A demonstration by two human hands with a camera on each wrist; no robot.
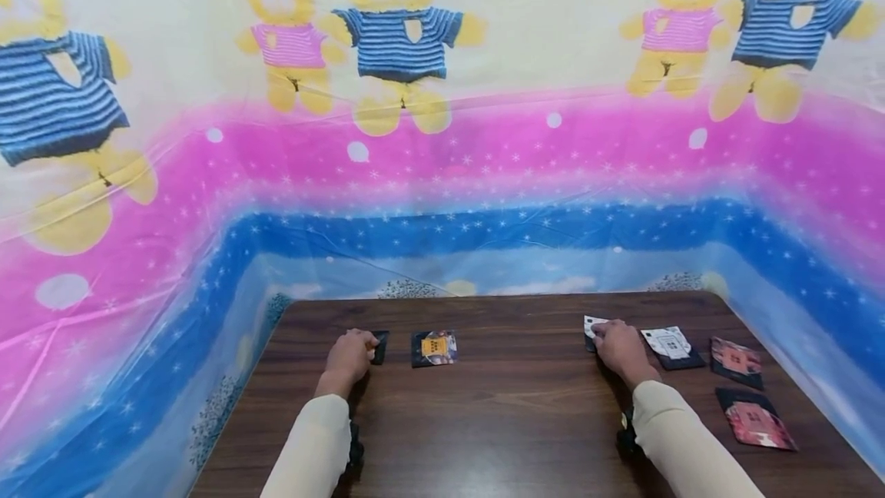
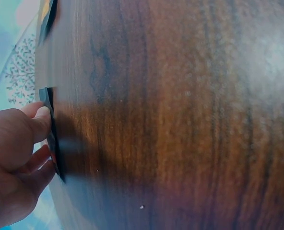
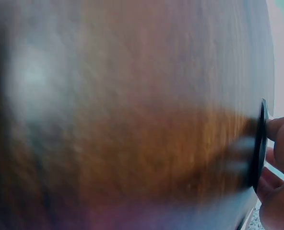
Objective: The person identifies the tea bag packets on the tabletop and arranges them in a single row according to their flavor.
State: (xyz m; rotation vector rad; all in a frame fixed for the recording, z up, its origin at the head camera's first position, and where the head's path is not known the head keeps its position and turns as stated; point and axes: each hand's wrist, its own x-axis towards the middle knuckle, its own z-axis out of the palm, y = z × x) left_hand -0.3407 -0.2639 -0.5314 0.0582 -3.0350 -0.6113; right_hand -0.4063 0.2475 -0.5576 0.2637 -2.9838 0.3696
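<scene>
At the far left of the table, my left hand pinches a small dark flat packet between thumb and fingers. The left wrist view shows that packet edge-on, low against the wood, with the thumb on its near face. On the right side, my right hand holds a black-and-white packet by its sides, and the fingers cover most of it. Seen from the right wrist, this packet is a thin dark edge close to the tabletop.
A black packet with an orange label lies right of my left hand. Beyond my right hand lie another black-and-white packet and two red-and-black packets, one farther back and one nearer. A bear-print cloth hangs behind the brown table.
</scene>
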